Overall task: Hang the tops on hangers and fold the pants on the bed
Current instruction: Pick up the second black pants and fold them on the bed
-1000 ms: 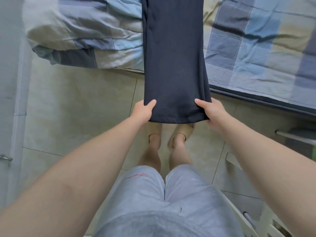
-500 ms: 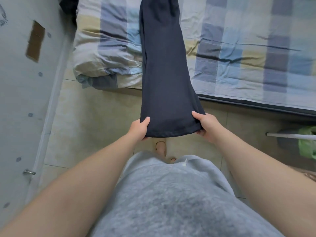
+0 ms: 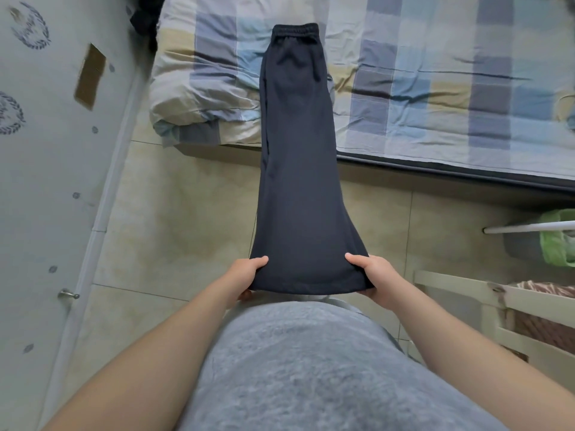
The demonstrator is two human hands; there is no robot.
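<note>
- Across the top of the view, the bed (image 3: 435, 88) runs from left to right, covered with a creased sheet checked in blue, grey and cream.
- Below it, the floor (image 3: 174, 231) is pale beige tile, bordered on the left by a light grey wall (image 3: 46, 181) with small dark marks and a brown patch (image 3: 90, 76).
- From the bed to the person's body, the dark navy pants (image 3: 298, 169) stretch out as one long strip, one leg seemingly laid over the other. The elastic waistband lies flat on the sheet at the far end, the upper part rests on the mattress, and the legs pass over the bed's edge and hang in the air above the floor.
- At the left end of the bed, a bundled quilt (image 3: 199, 98) in the same check lies just beside the pants.
- At the near end, both hands hold the hem. The left hand (image 3: 245, 275) grips the left corner, thumb on top and fingers curled beneath.
- The right hand (image 3: 376, 278) grips the right corner in the same way.
- At the right edge, a white rod (image 3: 529, 227) crosses a green item (image 3: 557, 237), above a white frame (image 3: 460, 284).
</note>
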